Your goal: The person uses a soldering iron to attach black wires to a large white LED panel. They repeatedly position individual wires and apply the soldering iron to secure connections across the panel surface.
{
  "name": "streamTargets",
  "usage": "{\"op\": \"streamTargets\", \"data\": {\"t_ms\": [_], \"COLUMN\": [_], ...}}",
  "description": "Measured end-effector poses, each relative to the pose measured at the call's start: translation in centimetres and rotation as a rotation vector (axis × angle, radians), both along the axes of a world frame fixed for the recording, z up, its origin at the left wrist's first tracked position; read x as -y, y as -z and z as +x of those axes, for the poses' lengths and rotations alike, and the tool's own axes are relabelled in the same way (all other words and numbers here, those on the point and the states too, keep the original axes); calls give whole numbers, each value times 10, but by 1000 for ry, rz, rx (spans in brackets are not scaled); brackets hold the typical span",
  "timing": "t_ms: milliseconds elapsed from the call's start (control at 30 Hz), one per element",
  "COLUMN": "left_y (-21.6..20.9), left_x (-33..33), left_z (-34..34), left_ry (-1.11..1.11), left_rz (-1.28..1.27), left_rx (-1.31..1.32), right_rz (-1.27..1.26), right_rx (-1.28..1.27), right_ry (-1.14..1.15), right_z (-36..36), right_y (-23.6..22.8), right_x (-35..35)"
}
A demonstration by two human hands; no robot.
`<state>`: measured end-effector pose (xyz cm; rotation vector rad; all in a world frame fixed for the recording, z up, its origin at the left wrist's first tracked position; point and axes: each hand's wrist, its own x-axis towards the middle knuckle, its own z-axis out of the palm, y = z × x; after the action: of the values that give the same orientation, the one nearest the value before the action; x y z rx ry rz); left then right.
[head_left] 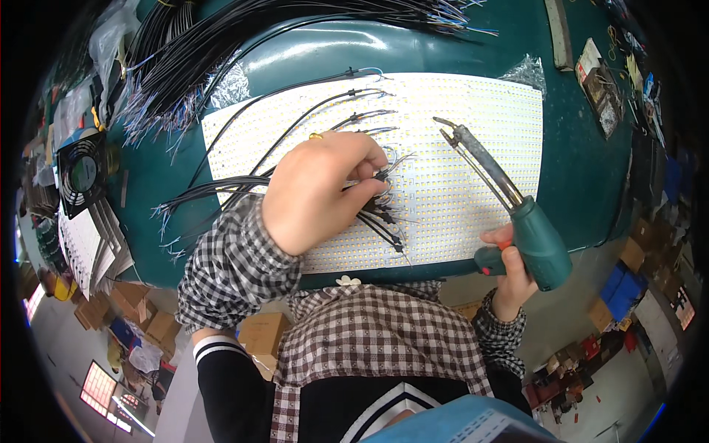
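In the head view, I am seeing the left hand (314, 188) pinching a black wire (382, 176) between thumb and finger, over the middle of a white board (487, 111). The right hand (513, 282) is gripping a green soldering gun (540, 240), its tip pointing over the board's right side. More black wires (238, 181) are lying leftward.

I read this, from my remote station, as an electronics assembly workshop: the green-topped workbench (583, 177) carries a sheet of LED boards (473, 214) and a thick bundle of black cables (188, 70), with a soldering gun (543, 244) over its edge. Around it I see cardboard boxes (264, 336) and a cooling fan (81, 171).
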<state>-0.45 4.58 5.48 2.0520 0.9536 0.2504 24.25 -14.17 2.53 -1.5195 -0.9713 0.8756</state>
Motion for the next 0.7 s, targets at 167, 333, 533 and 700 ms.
{"op": "streamTargets", "data": {"t_ms": [167, 333, 533, 700], "left_y": [5, 10, -3, 0], "left_x": [-13, -30, -9, -2], "left_z": [-7, -14, 7, 15], "left_ry": [-67, -140, -125, -121], "left_rz": [-445, -564, -3, 233], "left_rx": [24, 60, 81, 50], "right_rz": [2, 11, -6, 11], "right_rx": [-38, -34, -39, -39], "right_ry": [41, 47, 49, 39], "right_z": [-3, -4, -4, -3], "right_y": [-4, -4, -6, -3], "right_x": [-2, -3, -2, -3]}}
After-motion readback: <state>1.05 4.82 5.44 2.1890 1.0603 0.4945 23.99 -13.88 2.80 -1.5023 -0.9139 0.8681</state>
